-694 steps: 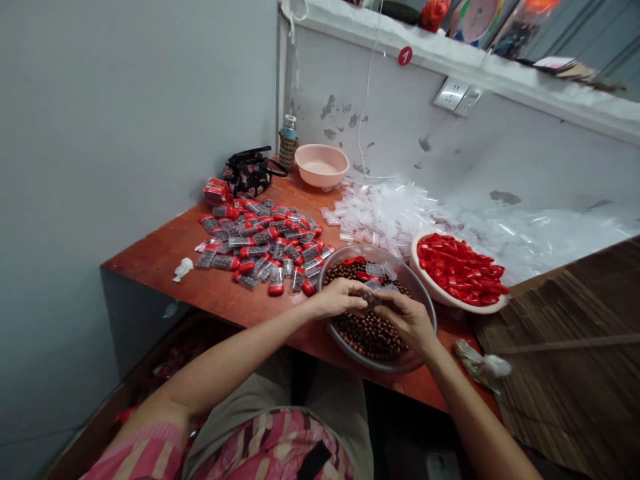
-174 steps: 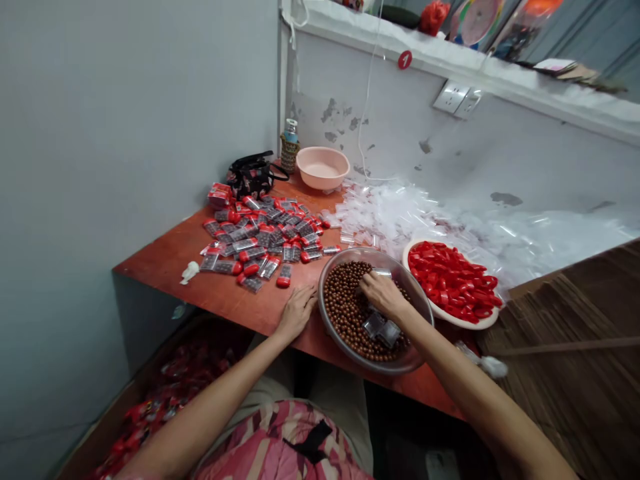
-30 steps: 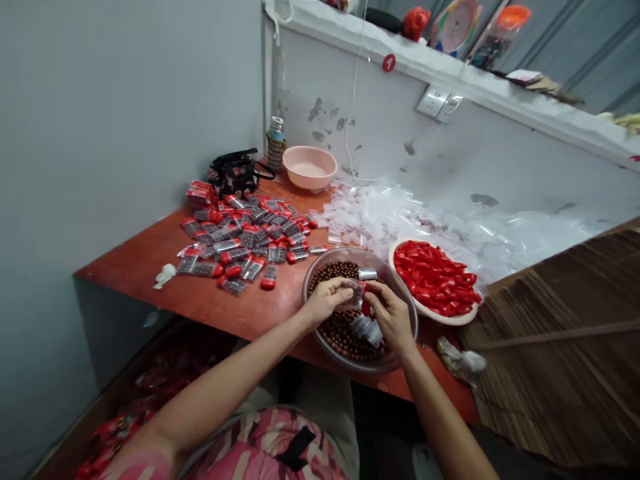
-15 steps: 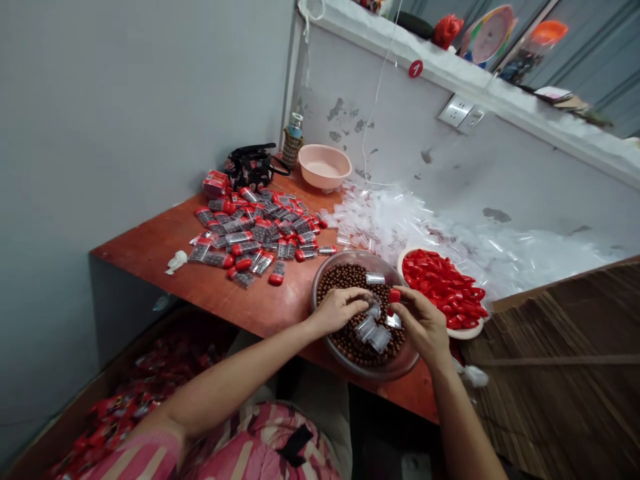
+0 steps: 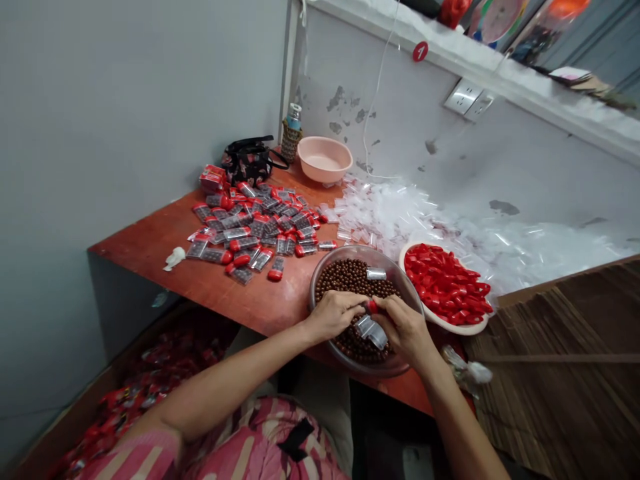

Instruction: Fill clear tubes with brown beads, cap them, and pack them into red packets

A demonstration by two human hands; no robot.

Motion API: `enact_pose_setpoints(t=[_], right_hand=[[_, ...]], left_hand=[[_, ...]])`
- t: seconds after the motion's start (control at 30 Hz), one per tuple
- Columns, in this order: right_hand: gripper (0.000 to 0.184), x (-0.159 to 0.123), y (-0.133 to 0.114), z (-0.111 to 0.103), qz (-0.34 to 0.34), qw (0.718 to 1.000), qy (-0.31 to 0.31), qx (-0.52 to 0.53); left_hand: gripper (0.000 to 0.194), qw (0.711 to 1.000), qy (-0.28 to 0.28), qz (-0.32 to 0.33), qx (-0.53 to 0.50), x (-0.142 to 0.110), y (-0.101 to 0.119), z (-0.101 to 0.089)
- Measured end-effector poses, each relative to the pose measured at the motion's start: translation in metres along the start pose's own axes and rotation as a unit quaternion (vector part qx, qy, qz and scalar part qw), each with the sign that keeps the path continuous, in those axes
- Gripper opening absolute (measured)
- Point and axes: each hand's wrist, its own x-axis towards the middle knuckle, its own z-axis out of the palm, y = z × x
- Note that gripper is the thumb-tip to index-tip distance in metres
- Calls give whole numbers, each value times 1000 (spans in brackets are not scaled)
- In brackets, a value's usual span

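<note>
Over a metal bowl (image 5: 316, 288) of brown beads (image 5: 345, 275), my two hands meet. My left hand (image 5: 336, 315) is closed around a small clear plastic container, now mostly hidden by the fingers. Pinched in my right hand (image 5: 404, 325) is a red cap (image 5: 371, 306), held against the container's end. Whether the cap is fully on cannot be made out. Just below the hands, several clear containers (image 5: 372, 332) lie on the beads, and one more clear container (image 5: 376, 274) rests near the bowl's far side.
Right of the bowl stands a white basin (image 5: 467, 329) of red caps (image 5: 445, 283). Behind spreads a heap of clear containers (image 5: 390, 207). Filled, red-capped containers (image 5: 270, 227) cover the table's left, near a pink basin (image 5: 325, 173) and black bag (image 5: 249, 160). Cardboard (image 5: 560, 360) is stacked at right.
My right hand has moved left with the red cap, bringing it to the container in my left hand. My left hand has stayed nearly in place. The view has shifted slightly.
</note>
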Motion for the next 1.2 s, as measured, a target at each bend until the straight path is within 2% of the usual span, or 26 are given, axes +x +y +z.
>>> enact_pose_setpoints(t=[0.1,0.2,0.27,0.33,0.4,0.47,0.57,0.67,0.77,0.83,1.0,1.1,1.2], right_hand=[[23,5,-1,3,14,1000,6,26],[29,10,1,6,80,985,47,146],[40,8,3,8,143,942,77,294],[46,2,6,11,185,874,109,437],[40,-4,10,15,204,820,140,516],[28,-7,15,18,217,798,164,538],[19,-5,21,20,226,794,160,541],[26,2,19,18,246,784,76,564],[33,9,11,18,270,750,-22,603],[33,11,6,20,277,731,-48,622],[29,18,-2,33,271,718,-2,641],[22,21,-4,39,285,700,29,654],[20,23,-4,38,302,686,17,661]], left_hand=[[25,1000,18,-16,-15,2,-3,0],[26,990,48,-63,-115,7,-5,-1],[30,967,54,-115,-223,11,-5,-1],[37,933,58,-165,-315,13,-5,-2],[40,916,59,-187,-351,13,-3,-2],[37,934,54,-158,-317,12,-3,-2],[29,977,38,-76,-197,8,-2,-2],[25,994,31,-32,-104,7,-3,-2],[26,997,32,-26,-65,6,-5,-2],[28,998,26,-25,-58,6,-6,-3],[30,999,19,-16,-47,6,-7,-4],[30,999,28,-18,-41,8,-9,-4],[29,997,58,-25,-47,9,-10,-1]])
